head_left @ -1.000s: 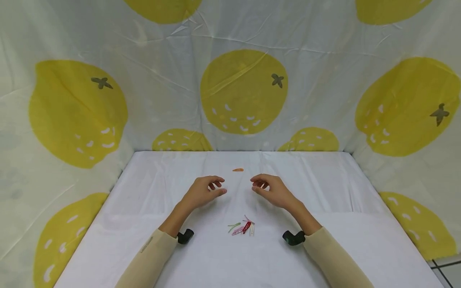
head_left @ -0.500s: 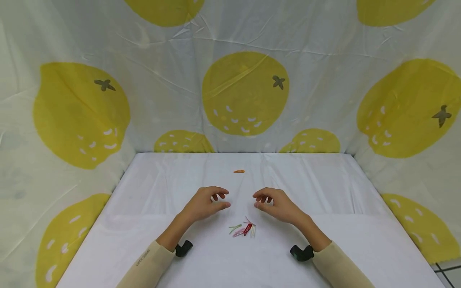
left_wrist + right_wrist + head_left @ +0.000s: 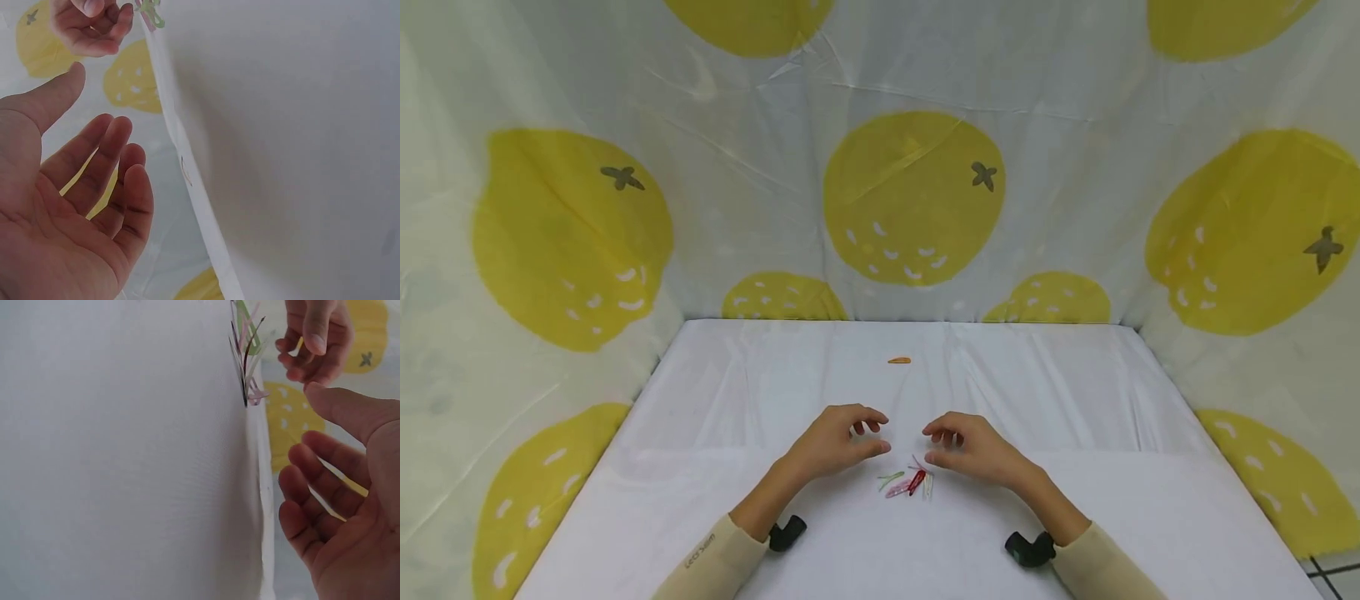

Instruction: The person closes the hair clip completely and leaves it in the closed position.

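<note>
Several small hair clips lie in a loose cluster on the white-covered table: a green clip (image 3: 891, 478), a red clip (image 3: 917, 482), a pink clip (image 3: 897, 490) and a pale clip (image 3: 928, 485) among them. Farther back, an orange hair clip (image 3: 899, 361) lies by itself. My left hand (image 3: 848, 438) hovers just behind and left of the cluster, fingers loosely bent around nothing. On the other side my right hand (image 3: 973, 447) hangs close to the cluster, likewise relaxed and holding nothing. In the right wrist view the clips (image 3: 249, 353) stand out at the table's surface.
A white cloth (image 3: 760, 367) covers the table. Behind and beside it hangs a pale curtain (image 3: 752, 192) printed with yellow lemons. Each wrist carries a small black camera, one at the left wrist (image 3: 787, 533) and one at the right (image 3: 1030, 550).
Both hands have drawn back toward the person, from near the orange clip to near the clip cluster. The clips lie as before; the head view has tilted slightly.
</note>
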The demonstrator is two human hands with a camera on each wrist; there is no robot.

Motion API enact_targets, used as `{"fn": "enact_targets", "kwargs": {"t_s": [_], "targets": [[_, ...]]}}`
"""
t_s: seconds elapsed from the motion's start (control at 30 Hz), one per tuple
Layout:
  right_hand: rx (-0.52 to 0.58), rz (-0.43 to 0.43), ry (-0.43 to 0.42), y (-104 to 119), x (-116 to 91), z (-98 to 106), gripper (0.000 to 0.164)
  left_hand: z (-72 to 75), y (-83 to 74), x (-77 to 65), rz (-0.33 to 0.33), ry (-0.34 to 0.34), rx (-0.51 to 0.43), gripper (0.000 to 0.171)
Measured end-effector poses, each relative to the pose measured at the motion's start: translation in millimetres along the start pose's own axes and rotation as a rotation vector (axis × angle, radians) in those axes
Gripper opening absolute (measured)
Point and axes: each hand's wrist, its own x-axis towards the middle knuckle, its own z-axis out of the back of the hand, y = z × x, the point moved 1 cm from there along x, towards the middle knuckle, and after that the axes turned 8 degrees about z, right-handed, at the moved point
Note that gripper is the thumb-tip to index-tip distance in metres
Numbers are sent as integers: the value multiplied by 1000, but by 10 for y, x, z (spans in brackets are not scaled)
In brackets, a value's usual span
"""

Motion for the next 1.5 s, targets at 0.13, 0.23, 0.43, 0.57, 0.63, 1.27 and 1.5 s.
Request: {"fn": "enact_targets", "kwargs": {"t_s": [0.13,0.23,0.43,0.57,0.63,1.27,1.5], "targets": [[8,23,27,-13,-63,-52,35,-76,-20,-34,-27,16,16,39],[18,45,45,-14,-56,-69,34,-85,-36,-41,-36,19,34,38],[45,40,67,-1,-37,-99,38,-73,-49,-27,-57,21,46,39],[47,27,83,1,-46,-141,35,-85,-32,-31,-49,27,59,38],[48,26,90,-1,-51,-161,33,-93,-32,-39,-52,31,56,37],[-9,78,111,25,-61,-187,7,-141,-121,-68,-89,80,40,32],[-11,36,98,15,-57,-207,6,-148,-113,-64,-106,85,37,31]]}}
